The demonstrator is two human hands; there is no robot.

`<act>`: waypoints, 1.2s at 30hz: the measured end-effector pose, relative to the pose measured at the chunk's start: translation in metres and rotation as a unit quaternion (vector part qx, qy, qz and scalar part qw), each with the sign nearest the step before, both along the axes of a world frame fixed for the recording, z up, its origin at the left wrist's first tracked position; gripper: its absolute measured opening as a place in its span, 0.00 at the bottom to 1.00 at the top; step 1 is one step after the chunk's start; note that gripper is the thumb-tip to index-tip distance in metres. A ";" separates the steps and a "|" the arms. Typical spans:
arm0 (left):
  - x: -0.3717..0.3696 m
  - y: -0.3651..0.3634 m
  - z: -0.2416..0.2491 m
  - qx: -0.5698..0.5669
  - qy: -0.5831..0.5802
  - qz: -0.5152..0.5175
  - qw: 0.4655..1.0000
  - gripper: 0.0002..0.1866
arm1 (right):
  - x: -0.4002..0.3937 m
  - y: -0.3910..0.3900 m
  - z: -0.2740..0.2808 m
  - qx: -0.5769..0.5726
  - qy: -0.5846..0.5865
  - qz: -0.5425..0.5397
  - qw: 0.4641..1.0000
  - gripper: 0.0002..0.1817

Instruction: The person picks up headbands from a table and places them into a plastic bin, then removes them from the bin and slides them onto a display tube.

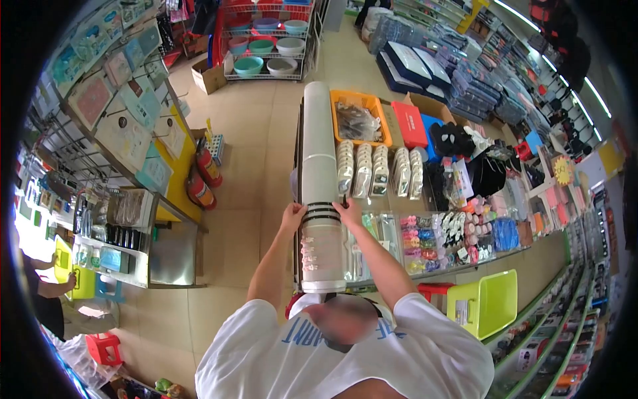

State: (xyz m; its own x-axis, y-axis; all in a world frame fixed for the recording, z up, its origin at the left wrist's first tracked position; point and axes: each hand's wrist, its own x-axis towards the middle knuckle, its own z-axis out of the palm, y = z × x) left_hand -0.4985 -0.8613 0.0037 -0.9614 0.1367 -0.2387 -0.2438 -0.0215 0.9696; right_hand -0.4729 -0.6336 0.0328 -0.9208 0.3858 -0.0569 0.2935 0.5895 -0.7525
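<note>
A long pale cylinder (pixel 320 176) lies lengthwise in front of me, its near end close to my body. Several thin black bands (pixel 323 212) run across its top. My left hand (pixel 293 217) is closed at the left ends of these bands, its fingertips pinched against the cylinder's side. On the other side my right hand (pixel 349 214) is closed at their right ends, with a small dark tip showing above its fingers. Which single band each hand holds is too small to tell. Small pink pieces (pixel 308 254) sit in a column on the cylinder, nearer to me.
Right of the cylinder are an orange basket (pixel 360 100), carded packs (pixel 363 171), a red box (pixel 409 125) and colourful hair accessories (pixel 419 243). A lime-green bin (pixel 483 304) stands at the lower right. Fire extinguishers (pixel 201 191) stand left. Another person's hand (pixel 71 282) is far left.
</note>
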 end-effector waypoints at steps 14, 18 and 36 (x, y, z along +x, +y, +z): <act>0.042 -0.021 0.139 -0.068 0.250 -0.090 0.962 0.17 | 0.057 -0.029 0.170 -0.508 0.103 -0.008 0.855 0.13; 0.100 -0.003 0.237 -0.084 0.446 -0.140 0.880 0.13 | 0.069 -0.042 0.219 -0.757 0.096 0.076 0.642 0.13; 0.130 -0.012 0.190 0.116 0.111 -0.058 0.985 0.17 | 0.108 -0.004 0.197 -0.099 0.077 0.241 0.962 0.11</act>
State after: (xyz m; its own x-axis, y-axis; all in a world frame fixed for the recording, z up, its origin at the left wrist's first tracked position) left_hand -0.3683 -0.8734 0.1934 -0.9609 0.2755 0.0272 -0.0396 -0.2338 0.9715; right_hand -0.3647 -0.6374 0.2294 -0.9934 -0.0936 0.0655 -0.1021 0.4695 -0.8770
